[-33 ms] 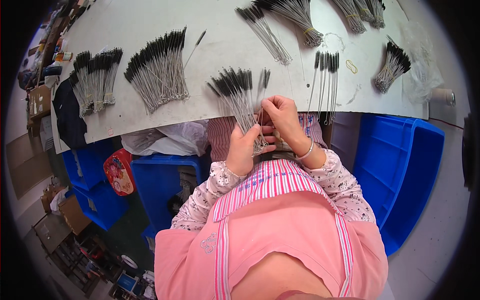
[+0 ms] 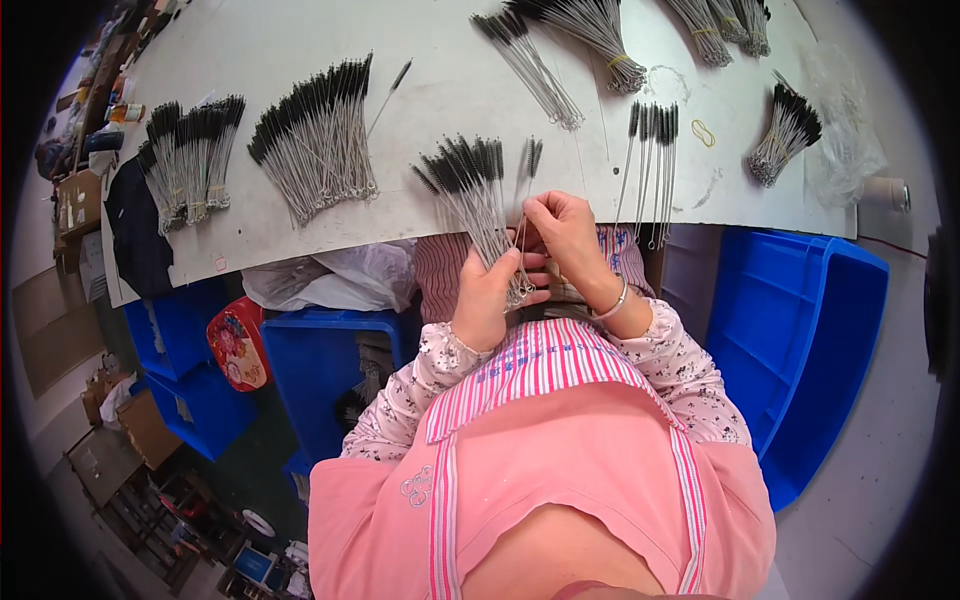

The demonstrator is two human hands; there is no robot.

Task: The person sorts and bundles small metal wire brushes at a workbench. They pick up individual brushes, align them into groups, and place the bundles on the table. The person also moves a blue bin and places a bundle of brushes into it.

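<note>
The left hand (image 2: 484, 300) clamps a loosely fanned bundle of metal-stemmed, bristly black brushes (image 2: 465, 175). At its two o'clock, the right hand (image 2: 565, 235) pinches separate slim brushes (image 2: 537, 158).

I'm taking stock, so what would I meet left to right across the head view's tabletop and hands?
Leftmost brush bunch, large brush pile, lone brush, left hand holding brushes, right hand, loose brush row, yellow band, small brush bundle, clear plastic.

Blue lettering (image 2: 548, 361) runs across the front of my pink-and-white striped apron (image 2: 527, 392), too small and blurred for me to read any word.
</note>
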